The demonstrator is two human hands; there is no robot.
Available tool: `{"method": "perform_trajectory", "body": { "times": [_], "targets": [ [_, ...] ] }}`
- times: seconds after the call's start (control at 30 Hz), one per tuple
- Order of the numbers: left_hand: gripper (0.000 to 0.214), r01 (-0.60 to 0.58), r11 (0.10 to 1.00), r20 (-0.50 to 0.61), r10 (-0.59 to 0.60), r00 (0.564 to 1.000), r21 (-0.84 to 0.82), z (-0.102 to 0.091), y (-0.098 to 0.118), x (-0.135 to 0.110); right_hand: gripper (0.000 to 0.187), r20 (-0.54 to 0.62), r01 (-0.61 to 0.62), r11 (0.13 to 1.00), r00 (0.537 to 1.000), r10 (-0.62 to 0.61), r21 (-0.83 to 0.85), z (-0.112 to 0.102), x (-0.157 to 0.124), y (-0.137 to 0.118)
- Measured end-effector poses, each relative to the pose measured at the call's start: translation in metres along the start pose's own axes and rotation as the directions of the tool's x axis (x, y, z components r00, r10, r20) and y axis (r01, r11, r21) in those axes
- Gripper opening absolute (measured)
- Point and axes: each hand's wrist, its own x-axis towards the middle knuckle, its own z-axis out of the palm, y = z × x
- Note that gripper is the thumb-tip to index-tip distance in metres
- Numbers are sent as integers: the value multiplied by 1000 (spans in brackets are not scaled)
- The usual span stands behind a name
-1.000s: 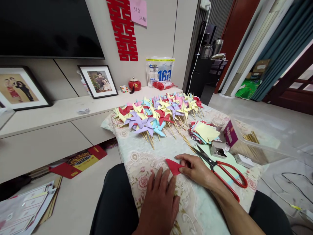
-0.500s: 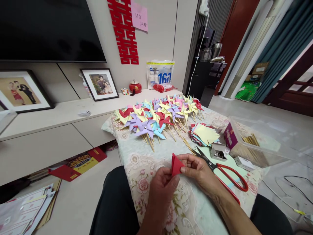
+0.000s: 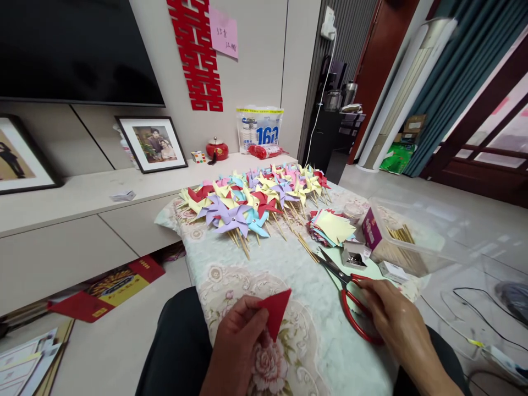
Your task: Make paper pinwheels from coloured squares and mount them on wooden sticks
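My left hand (image 3: 239, 336) pinches a small red paper triangle (image 3: 277, 311), folded to a point, just above the flowered cloth. At the scissors (image 3: 345, 280) is my right hand (image 3: 385, 308), its fingers closed about one of the red handles. Their dark blades lie partly apart, pointing away to the left over pale green paper (image 3: 333, 257). Thin sticks (image 3: 306, 246) lie near the blade tips. Beyond them stands a crowd of paper pinwheels (image 3: 235, 219) on sticks, in purple, yellow, blue, red and pink.
A stack of cut coloured paper (image 3: 333, 226) sits behind the scissors. Beside it are an open small box of metal pins (image 3: 355, 257), a white box (image 3: 394, 271) and a clear tub (image 3: 406, 258) of sticks. The cabinet (image 3: 82, 190) with a framed photo (image 3: 152, 144) runs along the wall.
My right hand has let go of the red paper and moved right to the scissors' handle. The left hand keeps the paper, now lower and further left. The view has turned slightly right.
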Motion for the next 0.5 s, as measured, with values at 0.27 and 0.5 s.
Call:
{"method": "perform_trajectory", "body": {
  "times": [0.27,0.5],
  "targets": [
    [26,0,981,135,-27,990,195,-16,-15,-7,28,41,36,960,999,-25,-276,2,1,35],
    [28,-4,995,158,-12,987,98,-18,-13,-13,14,256,95,947,966,-14,-306,-10,-5,27]
  ]
}}
